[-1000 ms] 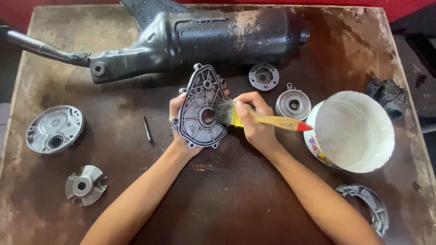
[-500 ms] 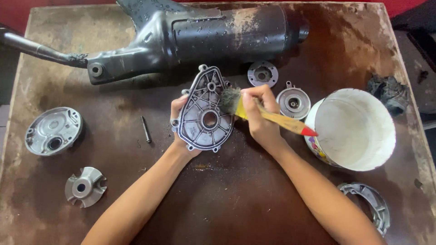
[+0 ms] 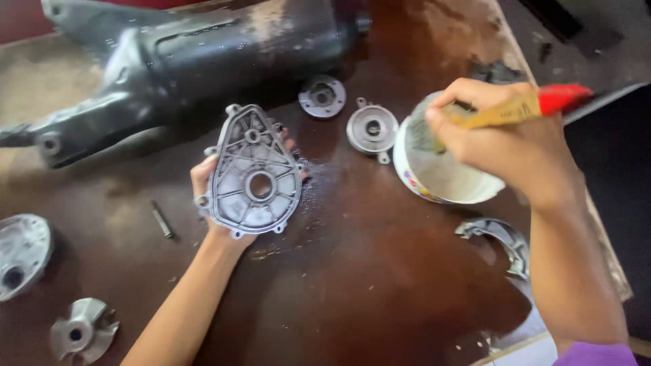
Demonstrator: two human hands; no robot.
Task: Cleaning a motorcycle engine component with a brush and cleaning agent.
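Note:
My left hand (image 3: 203, 183) holds a grey, teardrop-shaped metal engine cover (image 3: 254, 173) from behind, tilted up above the brown table (image 3: 352, 291). My right hand (image 3: 505, 139) grips a paintbrush (image 3: 522, 108) with a yellow handle and red end. Its bristles point into the white bucket (image 3: 441, 179) at the right, over the bucket's rim. A wet patch shines on the table just right of the cover.
A large black engine casing (image 3: 203, 54) lies across the back of the table. Two round metal parts (image 3: 322, 96) (image 3: 372, 129) sit behind the bucket. A small pin (image 3: 161, 219), a round cover (image 3: 20, 254), a small impeller-like part (image 3: 83, 330) and a curved brake shoe (image 3: 502, 240) lie around.
My right hand has taken the brush off the cover and moved it right, over the bucket. The view has swung to the right and closer.

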